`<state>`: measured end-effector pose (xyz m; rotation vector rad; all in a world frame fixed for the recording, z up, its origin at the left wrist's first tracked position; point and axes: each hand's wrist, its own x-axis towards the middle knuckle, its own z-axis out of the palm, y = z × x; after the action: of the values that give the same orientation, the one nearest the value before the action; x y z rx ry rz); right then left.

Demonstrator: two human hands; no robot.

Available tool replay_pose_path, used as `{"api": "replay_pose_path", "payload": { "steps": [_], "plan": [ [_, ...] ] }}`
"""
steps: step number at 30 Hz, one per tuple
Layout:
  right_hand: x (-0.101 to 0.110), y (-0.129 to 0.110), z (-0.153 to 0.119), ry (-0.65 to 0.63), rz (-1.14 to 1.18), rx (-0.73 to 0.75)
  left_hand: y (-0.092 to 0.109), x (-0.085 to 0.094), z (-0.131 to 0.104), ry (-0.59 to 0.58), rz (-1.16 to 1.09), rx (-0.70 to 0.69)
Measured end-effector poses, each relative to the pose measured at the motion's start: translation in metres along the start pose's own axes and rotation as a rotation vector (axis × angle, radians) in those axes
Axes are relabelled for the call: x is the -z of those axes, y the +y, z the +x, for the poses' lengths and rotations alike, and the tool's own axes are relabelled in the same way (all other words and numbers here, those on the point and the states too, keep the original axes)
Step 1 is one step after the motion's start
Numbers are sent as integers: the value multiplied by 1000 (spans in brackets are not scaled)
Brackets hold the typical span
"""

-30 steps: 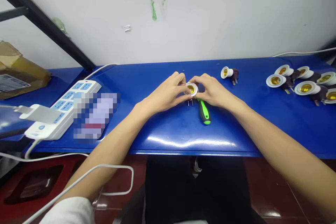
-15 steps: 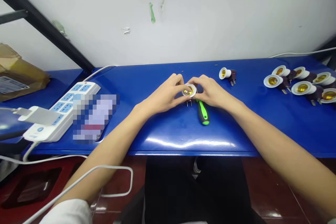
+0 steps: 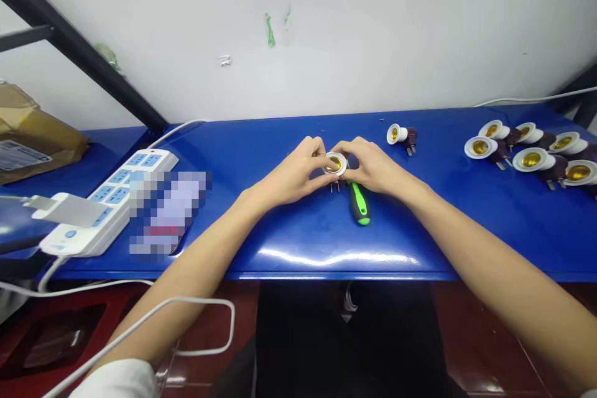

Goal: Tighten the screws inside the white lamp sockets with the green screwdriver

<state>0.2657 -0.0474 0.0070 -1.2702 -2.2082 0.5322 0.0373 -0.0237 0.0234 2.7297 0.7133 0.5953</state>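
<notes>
A white lamp socket [image 3: 334, 163] with a gold inside is held between my two hands, its two plug pins pointing down toward me. The fingers of my left hand [image 3: 302, 169] are closed on its left side, one fingertip at the gold opening. From the right, my right hand [image 3: 368, 165] grips the socket's rim and body between thumb and fingers. Just below my right hand lies a green and black screwdriver handle [image 3: 359, 204]; its front end is hidden.
Another socket [image 3: 396, 134] lies behind and right of my hands. Several more sockets [image 3: 533, 160] stand at the right. To the left are a white power strip [image 3: 112, 199] with a charger, a blurred phone [image 3: 170, 214] and a cardboard box [image 3: 32, 130].
The view has shifted slightly. Both hands keep their hold on the socket, and a left fingertip still lies at its opening.
</notes>
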Motion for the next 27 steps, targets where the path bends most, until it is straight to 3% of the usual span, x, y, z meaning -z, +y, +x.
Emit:
{"api": "replay_pose_path", "payload": {
  "steps": [27],
  "plan": [
    [-2,0,0,15,16,28,-2,7,-1,19,35,2]
  ]
}}
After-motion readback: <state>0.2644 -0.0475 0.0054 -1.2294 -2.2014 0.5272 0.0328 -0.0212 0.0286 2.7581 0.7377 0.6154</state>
